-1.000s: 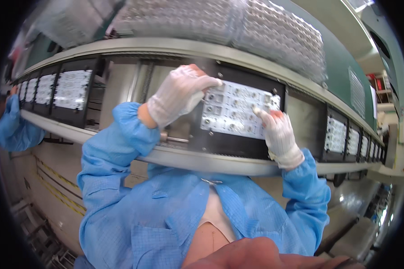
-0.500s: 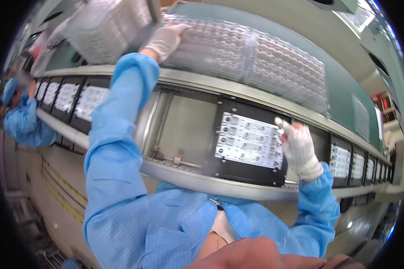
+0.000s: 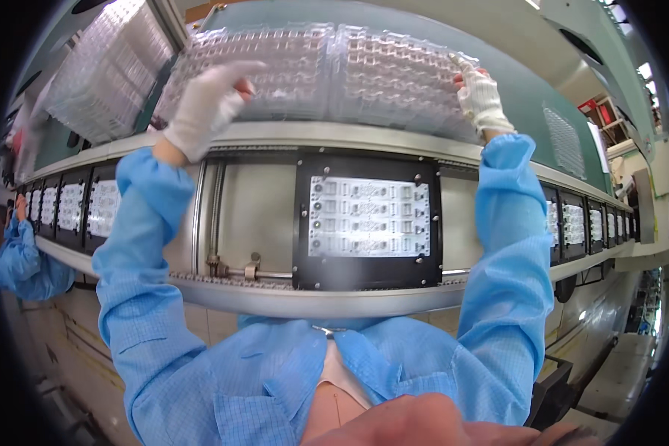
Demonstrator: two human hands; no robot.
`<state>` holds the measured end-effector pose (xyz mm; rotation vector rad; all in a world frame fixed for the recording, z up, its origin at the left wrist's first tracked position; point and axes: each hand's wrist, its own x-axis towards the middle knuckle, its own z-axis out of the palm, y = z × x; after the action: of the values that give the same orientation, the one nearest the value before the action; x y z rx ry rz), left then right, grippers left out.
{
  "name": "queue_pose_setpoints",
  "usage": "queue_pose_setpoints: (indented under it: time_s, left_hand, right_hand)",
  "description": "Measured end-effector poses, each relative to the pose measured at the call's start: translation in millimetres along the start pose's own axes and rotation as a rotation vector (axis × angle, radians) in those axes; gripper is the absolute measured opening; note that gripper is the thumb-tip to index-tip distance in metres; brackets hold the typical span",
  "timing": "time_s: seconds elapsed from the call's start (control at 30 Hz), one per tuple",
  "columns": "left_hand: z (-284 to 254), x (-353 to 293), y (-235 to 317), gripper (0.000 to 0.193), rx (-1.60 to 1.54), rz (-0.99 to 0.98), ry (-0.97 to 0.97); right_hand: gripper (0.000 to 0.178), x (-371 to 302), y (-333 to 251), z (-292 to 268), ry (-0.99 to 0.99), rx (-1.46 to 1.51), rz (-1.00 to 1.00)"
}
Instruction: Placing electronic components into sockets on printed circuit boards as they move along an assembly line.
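My left hand (image 3: 212,108), in a white glove with bare fingertips, is over the near part of the left clear plastic tray (image 3: 275,48). Its index finger stretches to the right with the thumb apart, blurred, and nothing shows between them. At the far right corner of the right clear tray (image 3: 394,74), my right hand (image 3: 485,102) has its fingers bent together; what they hold, if anything, is too small to make out. Both trays have rows of small pockets. Between my forearms, a black fixture plate (image 3: 368,276) carries a lit white circuit panel (image 3: 369,217) on the conveyor.
The conveyor's metal front rail (image 3: 349,303) runs across before me. More black fixtures with white panels (image 3: 574,223) line it on both sides. A tall stack of clear trays (image 3: 111,74) stands at left. A flat clear sheet (image 3: 565,141) lies right. Another person (image 3: 26,256) is at far left.
My right hand has gone from beside the panel up to the right tray's corner. My left hand has drawn back toward me. The view has shifted, so the fixture appears more central.
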<state>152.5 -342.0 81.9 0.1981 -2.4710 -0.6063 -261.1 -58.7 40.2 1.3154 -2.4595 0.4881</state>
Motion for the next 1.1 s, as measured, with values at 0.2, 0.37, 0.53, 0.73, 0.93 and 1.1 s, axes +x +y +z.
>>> queue_pose_setpoints:
  time_s: [0.2,0.37,0.53,0.73,0.93,1.1]
  left_hand:
    - [44.4,-72.7,105.1,0.035,-0.069,0.043,-0.138]
    - [70.9,-99.9,127.9,0.034,0.023,0.198,-0.237]
    - [86.5,-108.6,124.2,0.038,0.051,0.241,-0.3]
    - [88.4,-107.3,125.5,0.04,0.269,0.309,-0.383]
    - [90.0,-107.1,122.2,0.034,0.305,0.305,-0.362]
    - [82.8,-102.0,125.1,0.036,0.367,0.338,-0.48]
  right_hand:
    - [0.054,27.1,-2.8,-7.8,0.007,-0.169,-0.032]
    - [0.049,13.1,-16.0,-13.5,0.245,0.055,-0.021]
    - [0.057,-59.6,-99.7,-31.1,0.26,0.141,-0.263]
    - [0.065,-126.5,-108.4,-22.6,0.281,0.299,-0.388]
    - [0.055,-171.5,-98.8,11.3,0.27,0.49,0.118]
    - [0.042,-173.5,-109.6,32.4,0.348,0.709,0.428]
